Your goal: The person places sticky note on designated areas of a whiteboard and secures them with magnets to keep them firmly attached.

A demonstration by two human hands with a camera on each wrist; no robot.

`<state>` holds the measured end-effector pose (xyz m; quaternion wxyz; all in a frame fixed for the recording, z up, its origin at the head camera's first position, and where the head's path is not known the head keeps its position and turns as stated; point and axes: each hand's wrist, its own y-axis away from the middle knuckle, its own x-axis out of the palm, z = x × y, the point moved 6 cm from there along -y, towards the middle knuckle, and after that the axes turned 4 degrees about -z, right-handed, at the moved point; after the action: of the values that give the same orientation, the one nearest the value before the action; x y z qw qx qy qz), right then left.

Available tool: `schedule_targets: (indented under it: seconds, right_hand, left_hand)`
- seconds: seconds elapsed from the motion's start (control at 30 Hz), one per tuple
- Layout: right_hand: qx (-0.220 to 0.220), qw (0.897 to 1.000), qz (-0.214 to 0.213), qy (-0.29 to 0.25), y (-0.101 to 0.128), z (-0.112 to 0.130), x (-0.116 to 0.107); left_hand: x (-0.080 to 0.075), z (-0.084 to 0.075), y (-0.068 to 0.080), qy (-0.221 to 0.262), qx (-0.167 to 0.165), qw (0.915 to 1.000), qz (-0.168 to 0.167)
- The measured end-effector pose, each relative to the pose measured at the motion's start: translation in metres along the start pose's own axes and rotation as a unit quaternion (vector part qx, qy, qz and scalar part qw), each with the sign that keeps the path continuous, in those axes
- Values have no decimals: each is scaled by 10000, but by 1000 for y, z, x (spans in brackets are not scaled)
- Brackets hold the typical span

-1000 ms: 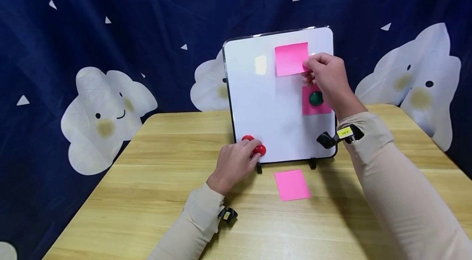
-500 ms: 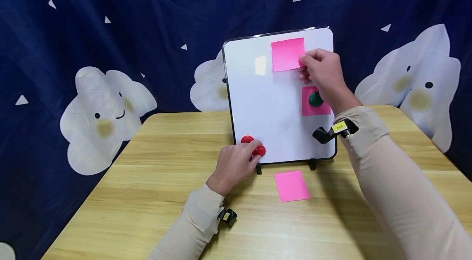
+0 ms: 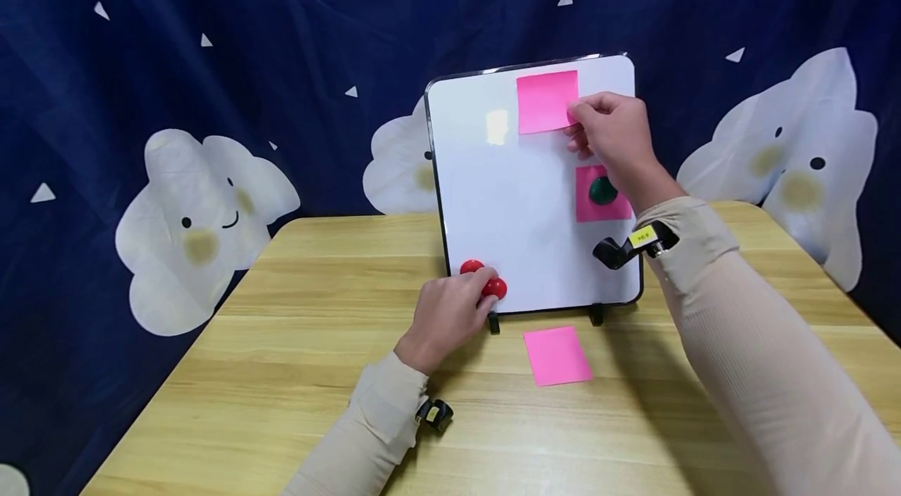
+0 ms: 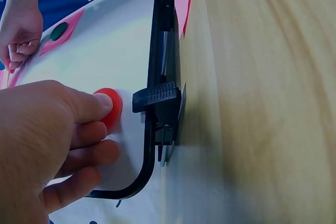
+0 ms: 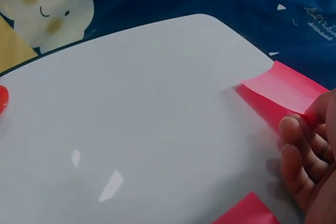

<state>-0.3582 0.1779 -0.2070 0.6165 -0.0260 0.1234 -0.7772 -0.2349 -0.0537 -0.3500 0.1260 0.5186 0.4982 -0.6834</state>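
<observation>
At the upper part of a small whiteboard, my right hand pinches a pink sticky note by its lower right corner. In the right wrist view that sticky note curves, its far edge close to the board. Down at the board's lower left, my left hand holds a red round magnet between thumb and finger, against the board. Another red magnet sits just above it. Below my right hand, a green magnet lies over a second pink note on the board.
A third pink note lies flat on the wooden table before the board. Black feet support the board's bottom edge. Behind it hangs a dark blue curtain with cloud faces.
My right hand has moved the pink sticky note up and slightly left across the board, slowing in the last half second. My left hand stays at the red magnet.
</observation>
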Motion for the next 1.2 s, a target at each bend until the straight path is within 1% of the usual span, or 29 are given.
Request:
schedule_targets:
  seconds: [0.4, 0.57, 0.73, 0.87, 0.97, 1.2]
  right_hand:
    - [-164, 9994, 14, 302, -1, 8, 2]
    - [-181, 9993, -31, 326, -3, 9, 4]
    - [-147, 9993, -86, 336, -4, 9, 6]
    - [-59, 9988, -139, 462, -4, 9, 6]
    - [-2, 9984, -166, 532, -4, 9, 6]
    - [21, 9974, -179, 696, -5, 10, 6]
  left_hand:
    - [-1, 0, 0, -79, -69, 9999, -2]
    - [0, 0, 1, -106, -60, 9999, -10]
    - [0, 0, 2, -101, 10, 9999, -101]
    - [0, 0, 3, -113, 37, 9998, -139]
    - [0, 1, 3, -36, -12, 9998, -184]
    - [-3, 2, 3, 225, -119, 9987, -448]
